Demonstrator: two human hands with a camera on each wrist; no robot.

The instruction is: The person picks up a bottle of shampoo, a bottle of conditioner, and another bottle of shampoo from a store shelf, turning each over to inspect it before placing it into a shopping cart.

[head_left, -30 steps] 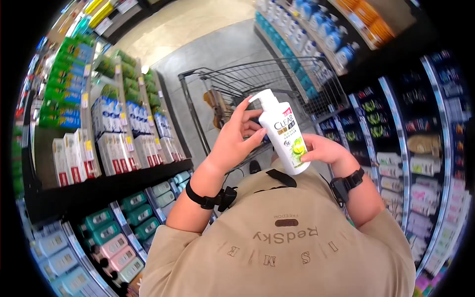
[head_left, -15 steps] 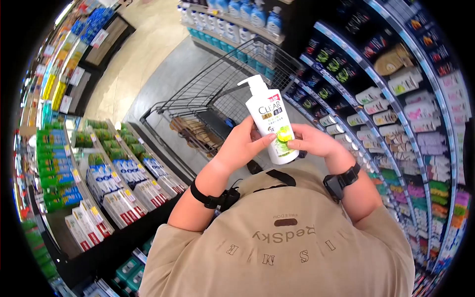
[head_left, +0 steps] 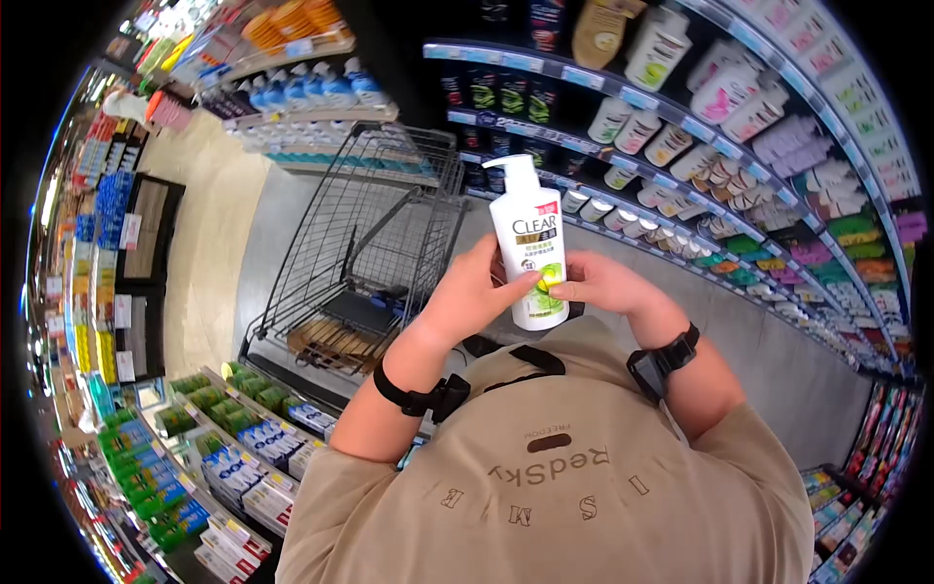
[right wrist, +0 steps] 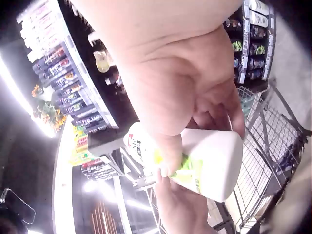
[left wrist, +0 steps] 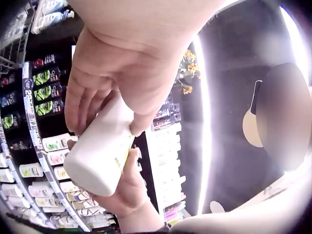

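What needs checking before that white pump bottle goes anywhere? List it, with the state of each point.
1. Left hand holds the white pump bottle, fingers curled round its side: ok.
2. Right hand also holds the bottle, thumb on the green label: ok.
3. Bottle upright, pump head on top: ok.
4. Pump locked or cap sealed: cannot tell.
5. Shopping cart stands just ahead of the hands with its basket open on top: ok.
6. Free room in the cart's basket: cannot tell; packages show low in the cart, but which level they lie on is unclear.
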